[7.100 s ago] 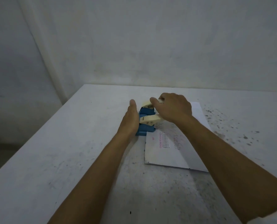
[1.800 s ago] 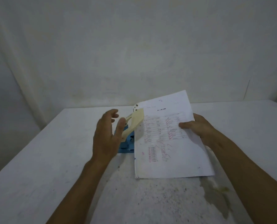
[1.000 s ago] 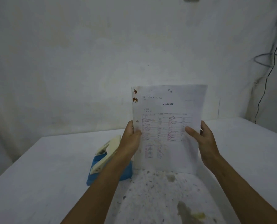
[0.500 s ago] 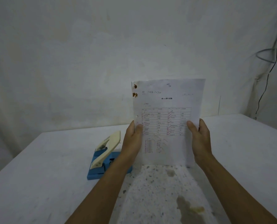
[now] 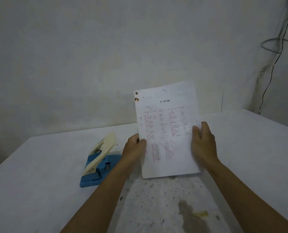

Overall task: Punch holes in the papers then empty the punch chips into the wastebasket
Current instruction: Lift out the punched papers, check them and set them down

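I hold a thin stack of white papers (image 5: 167, 125) upright over the table, printed with a table and red marks, with a punched hole on its left margin. My left hand (image 5: 135, 147) grips its left edge and my right hand (image 5: 203, 142) grips its right edge. The bottom edge of the stack is close to the table top; I cannot tell whether it touches. The hole punch (image 5: 98, 159), blue base with a cream lever raised, stands on the table to the left of my left hand, untouched.
The white table (image 5: 39, 190) is speckled in the middle and has a dark stain with a yellowish scrap (image 5: 192, 215) near the front. A wall stands close behind. Dark cables (image 5: 274, 64) hang at the right. No wastebasket is in view.
Seven seconds ago both hands pressed the punch on the papers. Since then I lifted the papers upright in both hands; in the last half second they dropped lower and tilted slightly.
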